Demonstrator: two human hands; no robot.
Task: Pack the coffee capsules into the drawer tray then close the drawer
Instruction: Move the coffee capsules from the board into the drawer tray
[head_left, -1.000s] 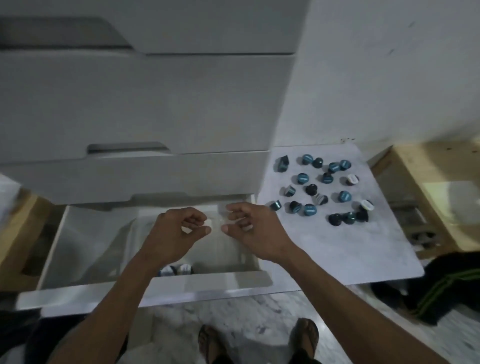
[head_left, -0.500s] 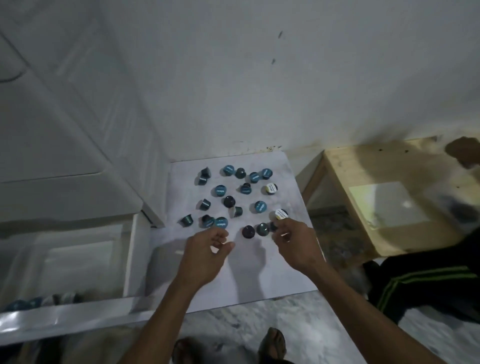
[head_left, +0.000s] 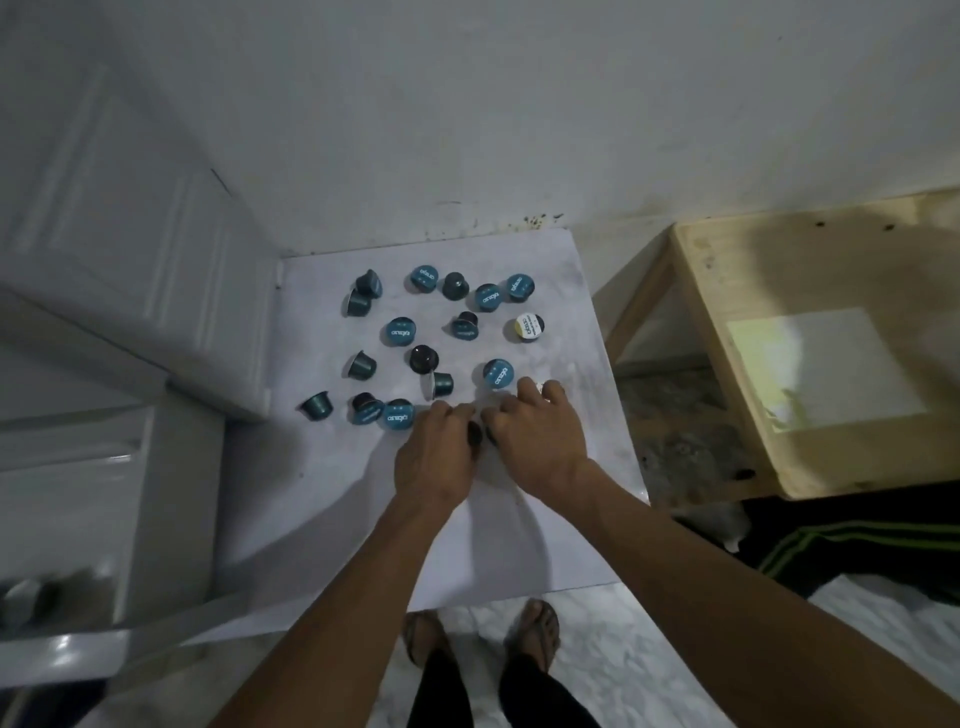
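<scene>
Left hand (head_left: 434, 457) and right hand (head_left: 535, 441), fingers curled, each grip a dark capsule (head_left: 474, 434) on the white board (head_left: 322, 499).

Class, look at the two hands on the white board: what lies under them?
A dark capsule shows between the left hand and right hand, and a pale capsule peeks past the right fingertips. Anything else beneath the palms is covered, on the white board.
</scene>
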